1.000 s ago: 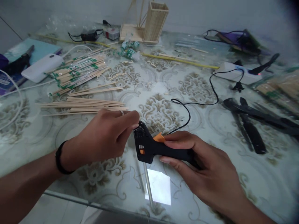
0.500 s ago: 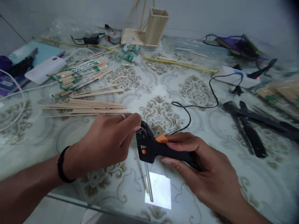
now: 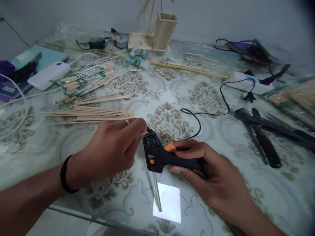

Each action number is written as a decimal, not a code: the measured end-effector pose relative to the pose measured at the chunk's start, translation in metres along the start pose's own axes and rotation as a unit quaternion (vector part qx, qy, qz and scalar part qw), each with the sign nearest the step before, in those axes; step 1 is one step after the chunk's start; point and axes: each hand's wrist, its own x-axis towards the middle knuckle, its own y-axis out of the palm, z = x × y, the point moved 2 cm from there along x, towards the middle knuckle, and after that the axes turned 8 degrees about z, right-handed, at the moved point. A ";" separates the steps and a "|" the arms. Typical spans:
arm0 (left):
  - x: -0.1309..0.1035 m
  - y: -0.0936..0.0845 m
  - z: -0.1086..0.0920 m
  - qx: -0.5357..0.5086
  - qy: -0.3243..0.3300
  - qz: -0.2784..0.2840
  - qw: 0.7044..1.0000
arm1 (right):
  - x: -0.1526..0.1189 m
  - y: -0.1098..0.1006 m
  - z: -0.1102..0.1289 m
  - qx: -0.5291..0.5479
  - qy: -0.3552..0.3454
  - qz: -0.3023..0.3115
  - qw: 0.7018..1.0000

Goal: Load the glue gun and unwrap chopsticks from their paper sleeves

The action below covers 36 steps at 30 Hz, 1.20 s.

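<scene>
gripping a black plastic glue gun (image 3: 157, 159) by its slim handle in the right hand (image 3: 216, 177), closed round the grip end with thumb on the near side and fingers on the far side. resting a fingertip close by the orange plastic trigger (image 3: 170, 147); cannot tell whether pressing it. holding the gun on its side above the patterned, glass-topped table (image 3: 209, 131), body just left of the grip, handle running sideways into the palm. pointing the nozzle end away from the wearer, leaning slightly left, with the body's long axis running from near edge to far edge, roughly crosswise to the handle. sticking out of the rear end toward the near edge, in line with the body: a straight, translucent glue stick (image 3: 157, 193).

pinching finger and thumb of the left hand (image 3: 110, 144) together at the nozzle, left of the right-hand grip and a little farther off; cannot tell whether touching the tip or nipping anything small. wearing a silver ring (image 3: 126, 122) and a black wristband (image 3: 64, 173) on that side.

lying beyond the left hand: loose, pale wooden sticks (image 3: 103, 111), then stick bundles in clear-and-green wrappers (image 3: 86, 77). curving beyond the right-hand grip: a thin black cord (image 3: 209, 114). lying to the right of that grip: black-handled pliers (image 3: 268, 149). standing far beyond both hands: a tall, open-topped box of pale sticks (image 3: 163, 32).
</scene>
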 end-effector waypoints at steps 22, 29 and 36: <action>0.001 0.006 -0.005 -0.039 0.023 0.113 0.993 | 0.000 0.005 0.004 0.017 0.011 -0.003 1.000; 0.000 0.005 0.002 -0.014 0.011 0.048 0.999 | 0.000 0.004 0.006 0.040 0.014 -0.011 0.999; 0.003 0.003 0.006 -0.008 0.019 0.021 1.000 | 0.001 0.004 0.005 0.047 0.011 -0.011 0.999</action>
